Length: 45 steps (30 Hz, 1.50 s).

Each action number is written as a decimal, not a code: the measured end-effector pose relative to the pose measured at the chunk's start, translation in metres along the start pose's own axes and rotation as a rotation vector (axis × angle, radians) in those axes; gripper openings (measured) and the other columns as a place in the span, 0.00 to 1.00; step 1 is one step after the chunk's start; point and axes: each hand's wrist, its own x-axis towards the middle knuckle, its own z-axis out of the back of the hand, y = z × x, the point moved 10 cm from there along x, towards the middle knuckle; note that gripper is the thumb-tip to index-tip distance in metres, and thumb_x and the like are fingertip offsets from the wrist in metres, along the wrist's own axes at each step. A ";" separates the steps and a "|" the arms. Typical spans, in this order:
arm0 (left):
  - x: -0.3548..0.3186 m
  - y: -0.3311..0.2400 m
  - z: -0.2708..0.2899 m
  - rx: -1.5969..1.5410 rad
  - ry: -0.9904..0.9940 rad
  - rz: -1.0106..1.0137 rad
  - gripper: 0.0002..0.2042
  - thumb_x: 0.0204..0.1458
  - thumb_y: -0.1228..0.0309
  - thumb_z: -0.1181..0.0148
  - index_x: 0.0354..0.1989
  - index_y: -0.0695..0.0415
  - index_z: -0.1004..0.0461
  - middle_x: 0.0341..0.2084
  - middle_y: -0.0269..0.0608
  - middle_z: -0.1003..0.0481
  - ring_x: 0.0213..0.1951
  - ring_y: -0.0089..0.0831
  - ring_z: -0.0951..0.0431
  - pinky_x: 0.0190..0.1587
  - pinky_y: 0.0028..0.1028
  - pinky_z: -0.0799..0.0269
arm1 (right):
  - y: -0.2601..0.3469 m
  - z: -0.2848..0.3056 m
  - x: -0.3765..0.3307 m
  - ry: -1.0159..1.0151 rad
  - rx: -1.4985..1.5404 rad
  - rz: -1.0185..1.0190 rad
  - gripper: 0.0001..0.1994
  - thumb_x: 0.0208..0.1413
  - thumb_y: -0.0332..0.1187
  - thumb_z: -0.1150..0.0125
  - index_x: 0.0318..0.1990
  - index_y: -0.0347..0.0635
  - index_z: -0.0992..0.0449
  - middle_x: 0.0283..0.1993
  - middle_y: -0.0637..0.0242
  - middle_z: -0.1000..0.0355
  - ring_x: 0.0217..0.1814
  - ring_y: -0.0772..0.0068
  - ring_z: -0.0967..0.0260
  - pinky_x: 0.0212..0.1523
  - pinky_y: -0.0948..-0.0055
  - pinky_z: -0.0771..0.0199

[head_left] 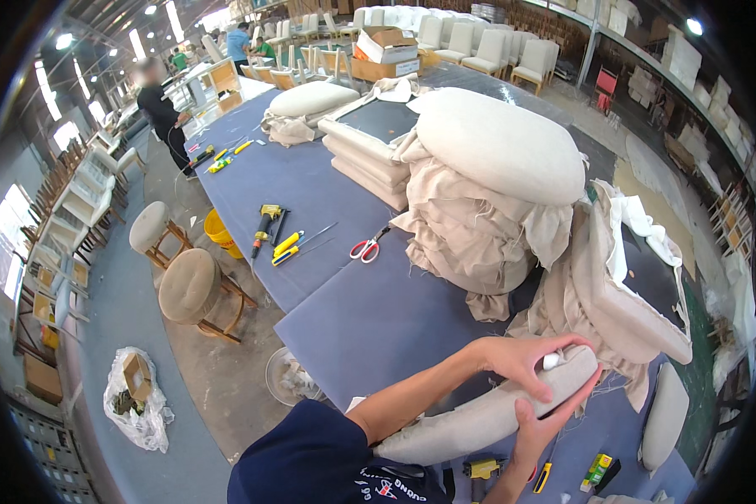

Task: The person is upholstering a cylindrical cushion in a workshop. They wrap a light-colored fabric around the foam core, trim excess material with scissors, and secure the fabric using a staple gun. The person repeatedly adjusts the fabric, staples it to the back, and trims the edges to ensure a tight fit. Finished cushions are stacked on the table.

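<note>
A long, curved upholstered pad (470, 427) in grey-beige fabric lies across in front of me. Its far right end is between my two hands. My left hand (521, 363) arches over that end from the far side, thumb and fingers closed round it. From the near side, my right hand (548, 424) grips the same end, thumb on top and fingers along the edge. A bit of white padding (553, 361) shows beside my left fingers. Close to my right forearm lie a yellow staple gun (482, 469), partly hidden, and a yellow-handled tool (543, 477).
Beyond my hands rises a stack of beige cushions (500, 147), with more padded panels (630, 294) leaning beside it. Scissors (368, 247), another staple gun (267, 225) and yellow-handled tools (287, 245) lie on the blue table (328, 328). Stools (190, 286) stand left; another person (155, 105) stands farther off.
</note>
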 end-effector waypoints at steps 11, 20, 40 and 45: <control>-0.037 -0.014 -0.016 0.164 -0.021 -0.076 0.53 0.38 0.62 0.29 0.75 0.55 0.53 0.67 0.46 0.42 0.67 0.38 0.41 0.69 0.34 0.46 | -0.212 0.056 -0.169 0.212 -0.373 -0.303 0.45 0.54 0.43 0.29 0.72 0.29 0.45 0.73 0.45 0.44 0.78 0.53 0.50 0.77 0.53 0.55; -0.038 -0.007 -0.017 0.141 -0.031 -0.079 0.53 0.38 0.61 0.30 0.75 0.54 0.52 0.67 0.46 0.42 0.68 0.39 0.41 0.69 0.36 0.47 | -0.317 0.165 -0.295 0.085 -0.980 -0.434 0.46 0.40 0.32 0.27 0.70 0.37 0.41 0.56 0.43 0.39 0.60 0.38 0.40 0.63 0.48 0.39; -0.040 -0.012 -0.016 0.218 -0.031 -0.149 0.55 0.37 0.62 0.29 0.76 0.57 0.55 0.68 0.51 0.43 0.68 0.42 0.42 0.69 0.33 0.46 | -0.327 0.212 -0.257 0.635 -0.774 -0.687 0.36 0.46 0.46 0.25 0.64 0.49 0.30 0.60 0.51 0.26 0.59 0.45 0.27 0.56 0.55 0.24; -0.032 0.000 -0.023 0.242 -0.052 -0.243 0.56 0.39 0.57 0.26 0.76 0.59 0.54 0.68 0.50 0.43 0.69 0.42 0.42 0.71 0.33 0.48 | -0.227 0.227 -0.188 0.338 -0.220 -0.672 0.31 0.47 0.31 0.30 0.61 0.37 0.31 0.42 0.61 0.28 0.41 0.62 0.28 0.44 0.63 0.26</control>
